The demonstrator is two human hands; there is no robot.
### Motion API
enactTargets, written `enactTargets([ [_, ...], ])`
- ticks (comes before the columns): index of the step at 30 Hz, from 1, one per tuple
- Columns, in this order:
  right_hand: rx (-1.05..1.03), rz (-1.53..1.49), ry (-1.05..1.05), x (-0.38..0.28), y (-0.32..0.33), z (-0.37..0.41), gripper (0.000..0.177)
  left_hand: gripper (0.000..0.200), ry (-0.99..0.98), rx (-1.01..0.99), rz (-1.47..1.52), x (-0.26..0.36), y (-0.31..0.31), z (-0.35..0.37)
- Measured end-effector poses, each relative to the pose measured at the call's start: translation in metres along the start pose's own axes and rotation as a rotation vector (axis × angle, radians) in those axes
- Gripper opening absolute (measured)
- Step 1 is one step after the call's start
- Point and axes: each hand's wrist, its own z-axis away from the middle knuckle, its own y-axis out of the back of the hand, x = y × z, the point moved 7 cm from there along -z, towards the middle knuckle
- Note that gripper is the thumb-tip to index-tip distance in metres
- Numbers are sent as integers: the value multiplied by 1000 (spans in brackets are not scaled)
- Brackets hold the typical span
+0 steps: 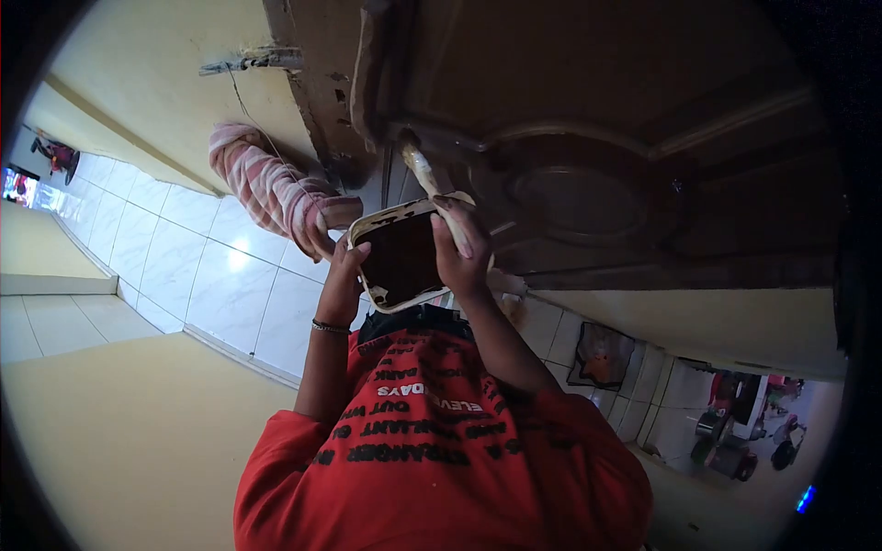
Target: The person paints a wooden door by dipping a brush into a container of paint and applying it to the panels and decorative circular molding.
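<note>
A squarish pale tub (375, 220) with dark brown stuff inside is held in front of my waist. My left hand (342, 280) grips its left rim, thumb over the edge. My right hand (464, 250) is closed around the handle of a paintbrush (421, 170) and also rests at the tub's right rim. The brush points up and away, its dark tip close to the brown panelled door (570, 197). Some of the right fingers are hidden behind the tub.
A pink striped cloth (276, 188), bundled and twisted, stands left of the tub by the door's edge. A thin wire (243, 101) hangs from the yellow wall. White tiles (230, 262) cover the floor. A mat (602, 356) and several pots (721, 445) lie to the right.
</note>
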Motion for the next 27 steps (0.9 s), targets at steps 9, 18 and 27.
enactTargets([
  [9, 17, -69, -117, 21, -26, 0, 21, 59, -34, 85, 35, 9, 25, 7],
  [18, 68, -272, -317, 42, -35, 17, 25, 58, 23, 40, 8, -4, 34, 9],
  [27, 8, -344, -362, 33, -51, 19, 30, 57, 46, 28, -8, -11, 38, 9],
])
